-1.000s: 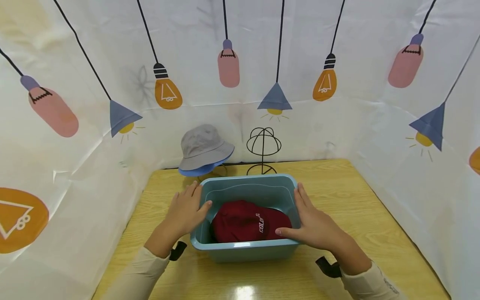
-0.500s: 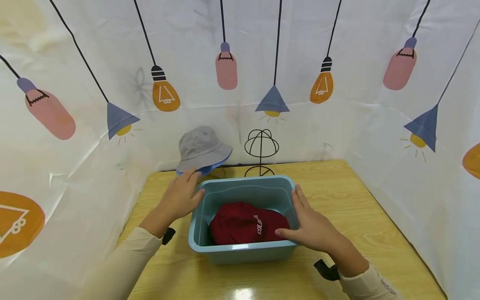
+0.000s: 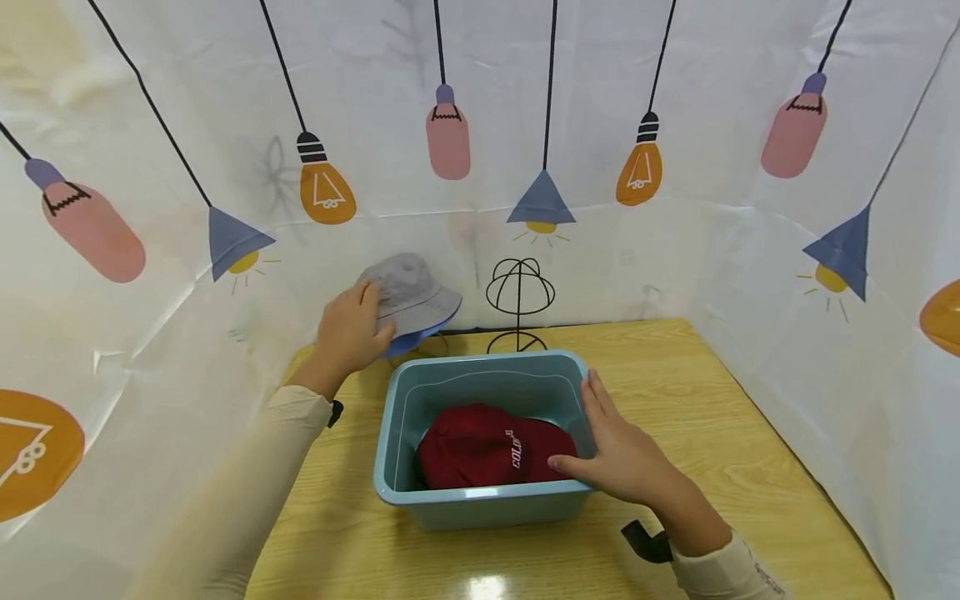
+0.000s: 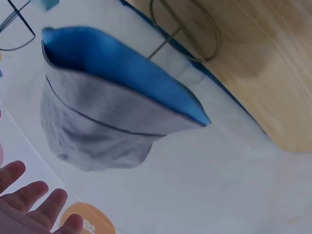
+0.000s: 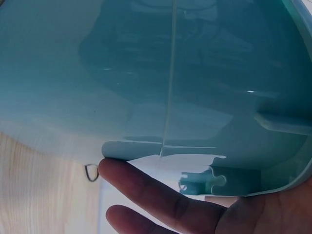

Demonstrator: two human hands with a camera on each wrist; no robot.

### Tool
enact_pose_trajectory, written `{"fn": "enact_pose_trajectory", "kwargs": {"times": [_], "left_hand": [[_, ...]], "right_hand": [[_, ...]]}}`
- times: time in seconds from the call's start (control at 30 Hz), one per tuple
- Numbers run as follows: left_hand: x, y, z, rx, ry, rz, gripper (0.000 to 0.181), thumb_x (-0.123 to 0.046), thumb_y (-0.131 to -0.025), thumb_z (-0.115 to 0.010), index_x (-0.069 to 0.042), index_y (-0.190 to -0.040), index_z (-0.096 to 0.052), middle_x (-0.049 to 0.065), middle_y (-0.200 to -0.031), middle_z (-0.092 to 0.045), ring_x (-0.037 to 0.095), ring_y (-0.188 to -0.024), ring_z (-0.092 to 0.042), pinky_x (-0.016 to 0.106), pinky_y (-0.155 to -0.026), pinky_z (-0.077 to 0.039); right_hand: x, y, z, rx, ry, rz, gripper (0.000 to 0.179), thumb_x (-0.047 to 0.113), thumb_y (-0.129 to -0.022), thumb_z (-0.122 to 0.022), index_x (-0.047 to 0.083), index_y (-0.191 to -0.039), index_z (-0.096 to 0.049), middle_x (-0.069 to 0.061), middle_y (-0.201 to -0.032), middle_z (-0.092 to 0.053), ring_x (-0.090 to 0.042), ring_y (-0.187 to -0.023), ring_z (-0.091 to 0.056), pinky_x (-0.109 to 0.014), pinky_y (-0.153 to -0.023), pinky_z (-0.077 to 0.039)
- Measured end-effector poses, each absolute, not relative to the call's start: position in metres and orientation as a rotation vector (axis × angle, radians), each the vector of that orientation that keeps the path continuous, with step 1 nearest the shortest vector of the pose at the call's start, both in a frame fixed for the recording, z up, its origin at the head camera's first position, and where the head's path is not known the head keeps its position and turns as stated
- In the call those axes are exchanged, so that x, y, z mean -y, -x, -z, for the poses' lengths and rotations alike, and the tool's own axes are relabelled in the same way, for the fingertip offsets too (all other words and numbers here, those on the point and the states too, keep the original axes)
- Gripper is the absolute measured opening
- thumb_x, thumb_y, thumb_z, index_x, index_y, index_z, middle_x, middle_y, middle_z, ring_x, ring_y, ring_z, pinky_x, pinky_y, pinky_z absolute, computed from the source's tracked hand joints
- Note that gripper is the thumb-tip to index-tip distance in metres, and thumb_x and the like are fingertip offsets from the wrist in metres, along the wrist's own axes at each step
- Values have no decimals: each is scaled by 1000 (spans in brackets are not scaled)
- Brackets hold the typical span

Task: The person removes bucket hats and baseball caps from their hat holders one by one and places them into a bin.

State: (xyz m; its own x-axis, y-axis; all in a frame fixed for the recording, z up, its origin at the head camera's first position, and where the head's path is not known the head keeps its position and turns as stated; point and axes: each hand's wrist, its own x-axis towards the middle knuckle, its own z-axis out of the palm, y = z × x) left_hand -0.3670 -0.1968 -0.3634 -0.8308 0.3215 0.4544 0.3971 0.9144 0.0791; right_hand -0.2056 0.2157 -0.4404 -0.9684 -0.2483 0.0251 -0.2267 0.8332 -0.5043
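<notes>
A grey bucket hat with a blue underside sits tilted on a wire stand at the back left. My left hand is at the hat's left side in the head view. In the left wrist view its fingers are spread, with a gap visible between them and the hat. A blue-green plastic bin stands at the table's middle, holding a dark red baseball cap with white lettering. My right hand rests on the bin's right side, fingers straight along the outside, thumb over the rim.
Behind the bin stands a bare black wire hat stand. The wooden table meets white wall sheets printed with lamps at the back and sides.
My left hand has left the bin's left rim and moved back and up to the grey bucket hat. My right hand stays on the bin. The cap has not moved within the bin.
</notes>
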Motion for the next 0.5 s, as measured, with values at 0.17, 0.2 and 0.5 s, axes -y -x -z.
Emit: {"fn": "enact_pose_trajectory", "kwargs": {"times": [0.17,0.2,0.5], "left_hand": [[198,384,352,2653,442,254,64,-32,-98,-58,6,-148,-44,34,-157,-38,56,-134,-48,68,-110,-40],[198,387,349,2665,425,267,65,-33,-98,-57,6,-149,-43,34,-159,-35,57,-134,-47,69,-110,-39],[200,415,337,2754,283,353,82,-46,-99,-55,-4,-162,-23,31,-168,-12,58,-143,-35,72,-112,-32]], "right_hand": [[-215,206,439,-2958,384,814,125,77,-81,-69,11,-168,-7,-2,-176,7,-41,-134,-57,-45,-76,-59],[-215,206,439,-2959,383,814,125,77,-82,-69,11,-168,-7,-2,-176,6,-41,-134,-57,-44,-76,-59],[-216,207,440,-2966,372,809,125,78,-81,-68,12,-168,-6,-2,-176,5,-43,-137,-54,-52,-80,-60]]}}
